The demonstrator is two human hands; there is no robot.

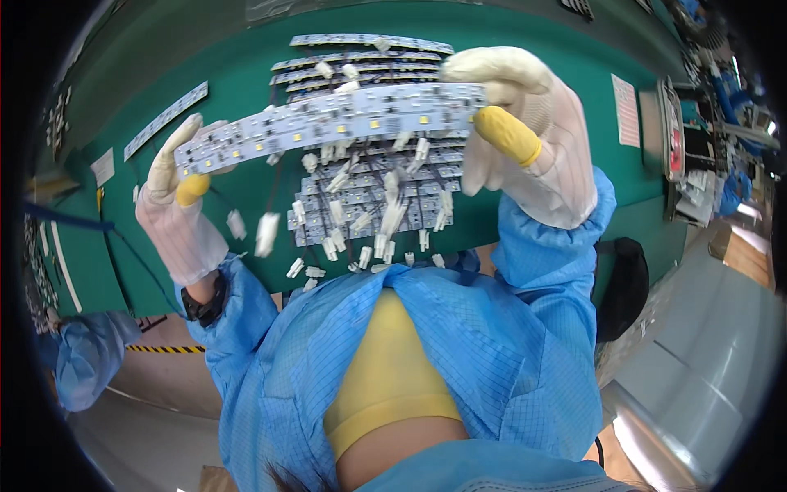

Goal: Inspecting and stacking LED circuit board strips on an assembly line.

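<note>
A long white LED circuit board (328, 120) spans between my two hands, raised above the green mat and tilted with its right end higher in the picture. My left hand (182, 168), in a white glove with a yellow thumb cover, pinches its left end. The right end is gripped by my right hand (525, 123), gloved the same way. Wires with white connectors (266, 234) dangle below the board's left half. Beneath it lies a stack of similar LED boards (361, 201), with many white plugs spread over them; the held board hides part of this stack.
Another LED board (166, 120) lies alone at the left. A red-and-white printed sheet (625, 111) is at the right, near a tray (672, 131) of parts. At the far left, a blue cable (74, 217) crosses the mat near another person's blue sleeve (90, 361).
</note>
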